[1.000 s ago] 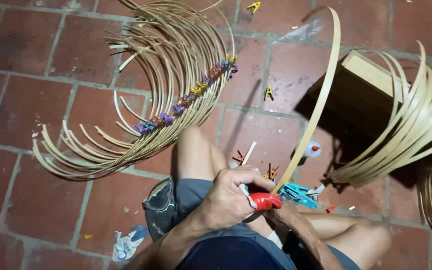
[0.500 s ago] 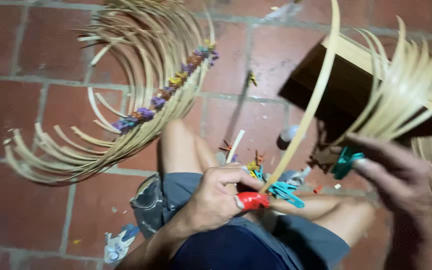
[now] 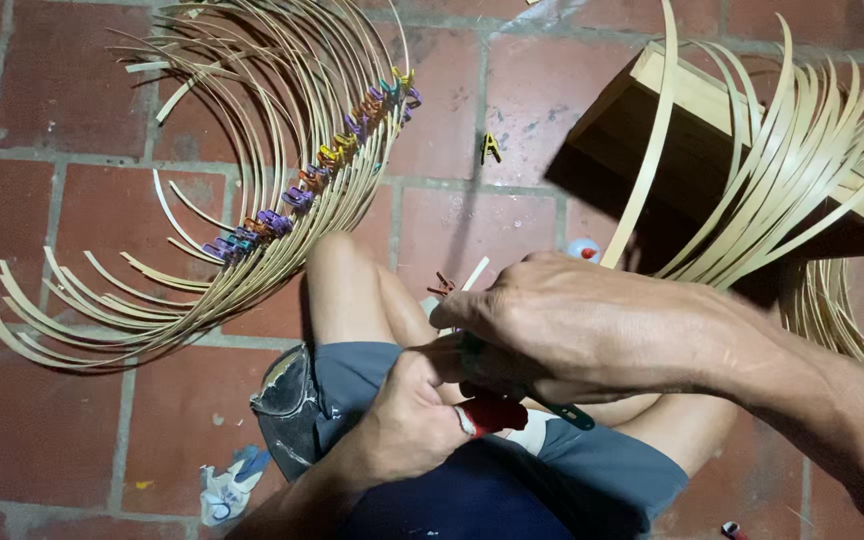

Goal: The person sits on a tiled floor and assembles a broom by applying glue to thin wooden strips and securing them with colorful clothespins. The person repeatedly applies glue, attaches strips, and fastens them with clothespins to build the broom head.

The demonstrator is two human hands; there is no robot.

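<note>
Long pale bamboo strip (image 3: 647, 150) rising from lap toward wooden box (image 3: 712, 130). Small red clip (image 3: 492, 413) pinched tight in left hand (image 3: 407, 425) fingers. Right hand (image 3: 572, 325) curled over it, fingers closed, exact grasp hidden. Bundle of curved bamboo strips (image 3: 252, 200) with coloured clips on brick floor (image 3: 42, 120).

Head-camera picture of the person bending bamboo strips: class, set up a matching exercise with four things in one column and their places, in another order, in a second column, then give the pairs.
Things:
1. red-handled tool
2. row of coloured clips
3. wooden box
4. yellow clip

Places:
A. alone on the brick floor
B. upper right, under curved strips
C. in the left hand, under the right hand
D. along the bundle of bent strips, left

Pairs: 1-C, 2-D, 3-B, 4-A
</note>
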